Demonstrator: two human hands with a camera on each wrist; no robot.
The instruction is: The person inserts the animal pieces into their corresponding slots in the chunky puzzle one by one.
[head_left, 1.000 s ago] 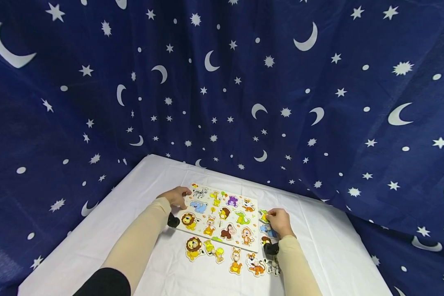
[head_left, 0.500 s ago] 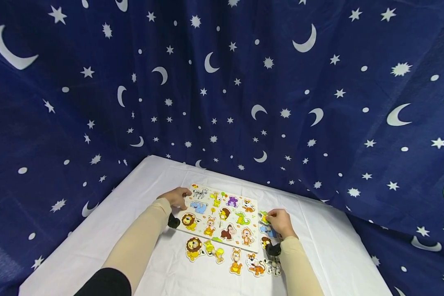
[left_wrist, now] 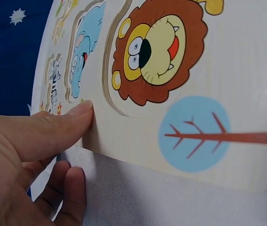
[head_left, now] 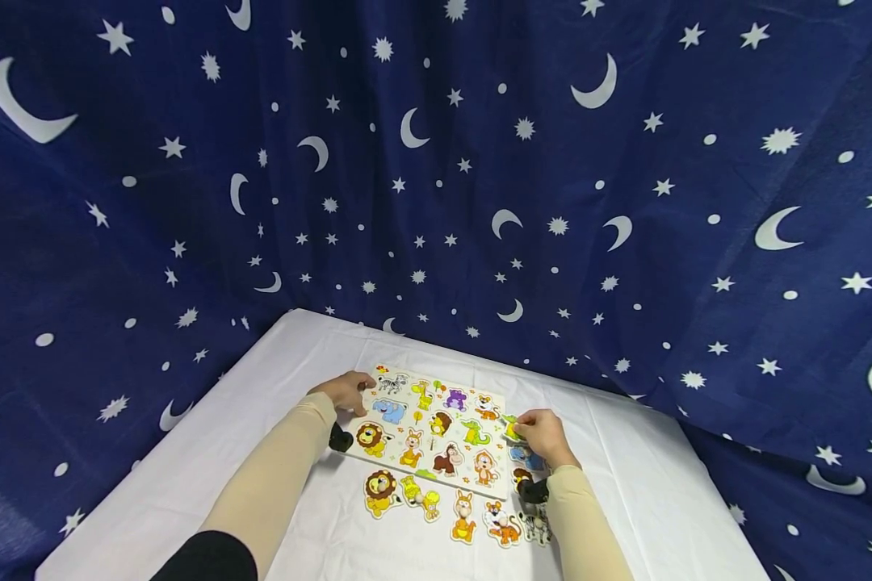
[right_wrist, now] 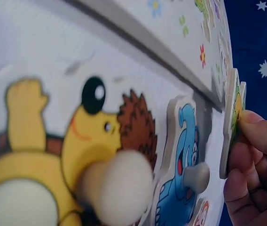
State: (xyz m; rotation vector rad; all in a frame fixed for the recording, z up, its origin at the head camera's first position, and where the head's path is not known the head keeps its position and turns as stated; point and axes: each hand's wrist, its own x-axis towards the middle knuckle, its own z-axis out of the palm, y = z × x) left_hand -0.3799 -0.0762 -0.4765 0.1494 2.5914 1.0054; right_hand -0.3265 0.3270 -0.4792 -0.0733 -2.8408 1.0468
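Note:
A white animal puzzle board (head_left: 429,442) lies on the table, with lion, elephant, zebra and crocodile pictures in its recesses. At its left edge rests my left hand (head_left: 345,391). The left wrist view shows the thumb (left_wrist: 53,134) laid on the board face beside the lion picture (left_wrist: 159,52), other fingers loosely bent by the edge. My right hand (head_left: 545,434) pinches a green and yellow crocodile puzzle piece (head_left: 510,428) at the board's right edge. In the right wrist view this piece (right_wrist: 232,117) stands tilted, raised above the elephant piece (right_wrist: 178,174).
Knobbed pieces lie around the board: a lion (head_left: 380,492), a kangaroo (head_left: 463,516), a tiger (head_left: 503,524) and a zebra (head_left: 535,526) in front. A hedgehog piece (right_wrist: 96,150) lies at the right. Behind the white-covered table (head_left: 625,468) hangs a dark blue starry curtain (head_left: 443,177).
My right hand has moved slightly left with the crocodile piece, which now overlaps the board's right edge in the head view. The left hand stays at the left edge.

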